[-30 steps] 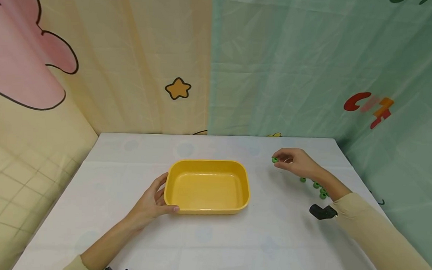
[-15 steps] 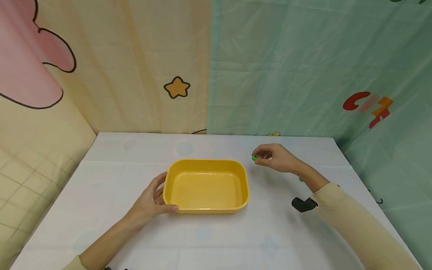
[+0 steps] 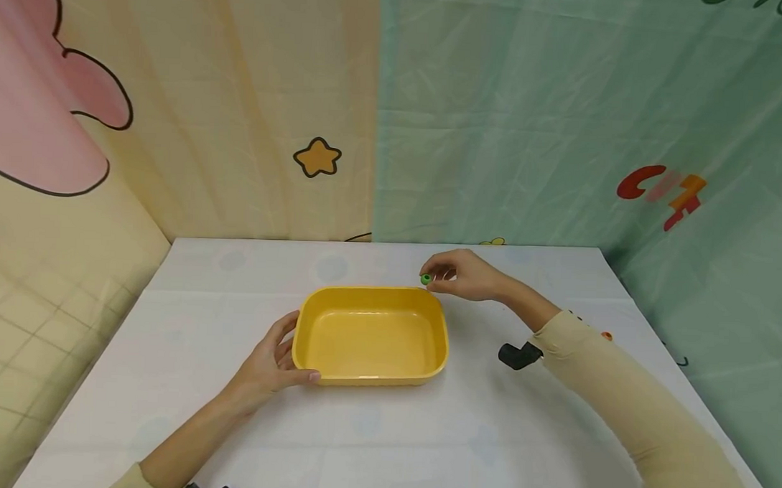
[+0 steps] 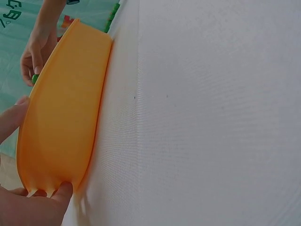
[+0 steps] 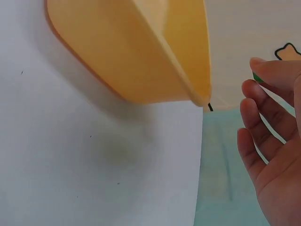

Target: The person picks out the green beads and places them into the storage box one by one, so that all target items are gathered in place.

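A yellow rectangular basin [image 3: 371, 340] with rounded corners stands on the white-covered table. My left hand [image 3: 270, 358] grips its left end, the thumb on the near wall and the other fingers around the side. In the left wrist view that hand's fingers touch the basin's outer wall [image 4: 66, 113]. My right hand [image 3: 464, 275] pinches a small green bead [image 3: 426, 280] with a dark hole, above the basin's far right corner. Close up in the right wrist view, only a sliver of the bead [image 5: 257, 77] shows between thumb and index finger.
Beside the right sleeve a small orange piece [image 3: 607, 336] shows; the sleeve hides much of that table area. Several green beads [image 4: 112, 18] appear beyond the basin in the left wrist view. A black device [image 3: 519, 355] hangs at the right wrist. Printed curtains [image 3: 498, 133] enclose the table.
My right hand has carried the green bead leftward from the right of the table to the basin's far right corner. The sleeve now covers the green beads. My left hand keeps its grip.
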Motion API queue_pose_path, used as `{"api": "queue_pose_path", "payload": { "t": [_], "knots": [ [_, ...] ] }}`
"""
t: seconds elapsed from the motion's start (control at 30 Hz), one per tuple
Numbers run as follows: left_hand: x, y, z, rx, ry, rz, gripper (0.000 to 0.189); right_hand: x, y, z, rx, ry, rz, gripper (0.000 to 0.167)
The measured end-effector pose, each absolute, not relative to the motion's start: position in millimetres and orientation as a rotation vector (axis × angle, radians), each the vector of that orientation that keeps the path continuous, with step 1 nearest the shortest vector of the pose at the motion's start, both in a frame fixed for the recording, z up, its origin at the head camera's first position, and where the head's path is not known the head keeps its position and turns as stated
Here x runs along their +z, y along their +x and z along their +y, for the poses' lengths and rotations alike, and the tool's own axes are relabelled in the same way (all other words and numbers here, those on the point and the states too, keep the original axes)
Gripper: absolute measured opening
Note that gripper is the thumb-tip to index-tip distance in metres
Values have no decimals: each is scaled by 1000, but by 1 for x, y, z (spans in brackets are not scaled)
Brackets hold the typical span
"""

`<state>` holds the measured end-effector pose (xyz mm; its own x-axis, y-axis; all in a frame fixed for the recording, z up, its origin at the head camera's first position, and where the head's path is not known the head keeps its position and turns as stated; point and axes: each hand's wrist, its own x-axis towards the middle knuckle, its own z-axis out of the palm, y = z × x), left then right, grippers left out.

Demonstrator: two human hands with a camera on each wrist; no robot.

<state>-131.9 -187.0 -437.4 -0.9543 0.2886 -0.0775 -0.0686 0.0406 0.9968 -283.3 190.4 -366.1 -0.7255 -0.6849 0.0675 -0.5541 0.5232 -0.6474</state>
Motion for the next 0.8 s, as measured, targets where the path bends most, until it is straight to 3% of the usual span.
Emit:
{"api": "queue_pose_path", "payload": {
  "t": [0.8],
  "knots": [
    [-438, -132, -186, 1995, 232, 2067, 112, -358, -298, 99, -920, -1308, 2373, 18]
  ]
}}
